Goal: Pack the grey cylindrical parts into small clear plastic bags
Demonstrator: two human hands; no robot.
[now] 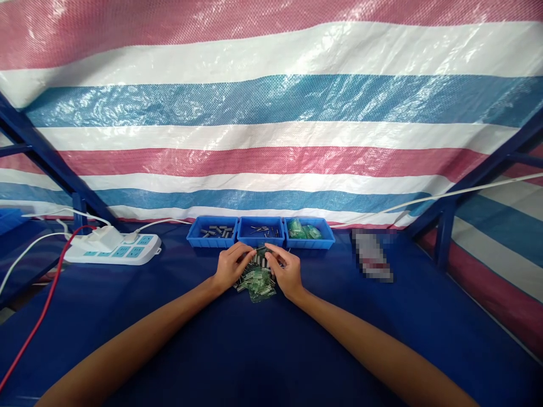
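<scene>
My left hand [232, 265] and my right hand [289, 272] meet over a heap of small metal pieces [263, 262] on the blue table. Thumb and fingers of each hand are pinched together. A slim metal piece [260, 247] shows between the fingertips; its exact kind is too small to tell. Green-tinted clear plastic packets [259, 284] lie at the near side of the heap. Behind the hands, three blue bins stand in a row: the left bin [212, 242] has grey cylinders, the middle bin [262, 221] thin metal pins, the right bin [311, 243] green packets.
A white power strip [139, 251] with plugs and white cables sits at the left, beside a red cable [50, 299]. A blurred-out object [373, 257] lies to the right. Blue frame posts [443, 237] and a striped tarp [271, 102] bound the table [271, 350].
</scene>
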